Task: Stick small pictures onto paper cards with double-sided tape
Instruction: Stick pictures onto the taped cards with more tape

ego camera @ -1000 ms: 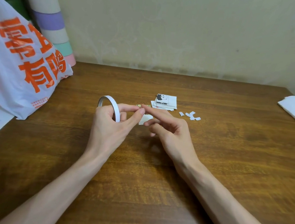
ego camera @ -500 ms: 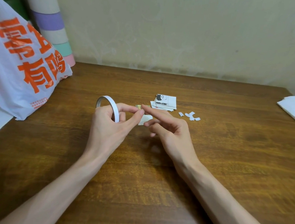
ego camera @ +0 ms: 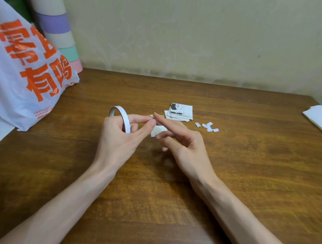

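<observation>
— Your left hand (ego camera: 116, 137) grips the tape (ego camera: 121, 114): the white ring stands up above the knuckles and your fingers are curled around its band. Thumb and index finger are pinched together at the tips.

— And my right hand?

— Your right hand (ego camera: 183, 143) keeps the index finger straight, with its tip touching the left fingertips. The other fingers are bent. A white card (ego camera: 158, 131) sits between both hands, against those bent fingers. Whether you pinch it or only touch it, it is not possible to tell, because the thumb is hidden.

— Where are the pictures?

— One small coloured piece (ego camera: 150, 115) shows just behind your fingertips and is mostly covered. A stack (ego camera: 184, 114) of cards lies on the table (ego camera: 168, 209) just behind your right hand, with a black-and-white picture (ego camera: 176, 106) on top. White scraps (ego camera: 210, 126) lie to the right of it. A bag (ego camera: 26, 63) with orange letters stands at the far left.
</observation>
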A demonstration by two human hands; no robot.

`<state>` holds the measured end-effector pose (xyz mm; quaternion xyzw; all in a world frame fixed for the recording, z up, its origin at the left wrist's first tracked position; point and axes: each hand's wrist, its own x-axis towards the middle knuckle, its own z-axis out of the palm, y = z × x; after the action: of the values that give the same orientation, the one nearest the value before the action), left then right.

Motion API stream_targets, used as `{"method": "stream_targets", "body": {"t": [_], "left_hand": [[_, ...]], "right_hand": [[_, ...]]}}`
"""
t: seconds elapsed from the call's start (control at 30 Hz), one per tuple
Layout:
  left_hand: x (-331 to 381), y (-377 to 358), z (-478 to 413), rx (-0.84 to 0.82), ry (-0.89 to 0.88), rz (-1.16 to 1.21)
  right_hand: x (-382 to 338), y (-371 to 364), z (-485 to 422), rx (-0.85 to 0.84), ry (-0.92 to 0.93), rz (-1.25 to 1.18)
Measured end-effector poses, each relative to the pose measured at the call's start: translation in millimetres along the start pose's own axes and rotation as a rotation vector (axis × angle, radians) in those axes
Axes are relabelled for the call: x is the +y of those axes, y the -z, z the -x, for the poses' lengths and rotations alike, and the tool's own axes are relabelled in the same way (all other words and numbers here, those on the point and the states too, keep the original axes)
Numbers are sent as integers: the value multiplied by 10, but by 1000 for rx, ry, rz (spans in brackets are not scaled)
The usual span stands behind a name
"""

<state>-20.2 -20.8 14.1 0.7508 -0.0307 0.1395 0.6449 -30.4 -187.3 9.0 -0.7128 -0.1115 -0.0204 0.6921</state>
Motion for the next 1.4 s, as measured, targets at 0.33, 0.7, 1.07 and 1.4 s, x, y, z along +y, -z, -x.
{"method": "stream_targets", "body": {"t": [0.33,0.7,1.07,1.4], "left_hand": [[25,1,1,5,-5,-18],[27,-8,10,-6,12,-3],[11,-11,-6,-7,-15,-62],[20,-16,9,-47,-42,-76]], "right_hand": [[-4,10,1,13,-7,-2],[-2,5,-2,19,25,69],[-33,-10,7,17,1,82],[-101,27,10,24,-149,-147]]}}
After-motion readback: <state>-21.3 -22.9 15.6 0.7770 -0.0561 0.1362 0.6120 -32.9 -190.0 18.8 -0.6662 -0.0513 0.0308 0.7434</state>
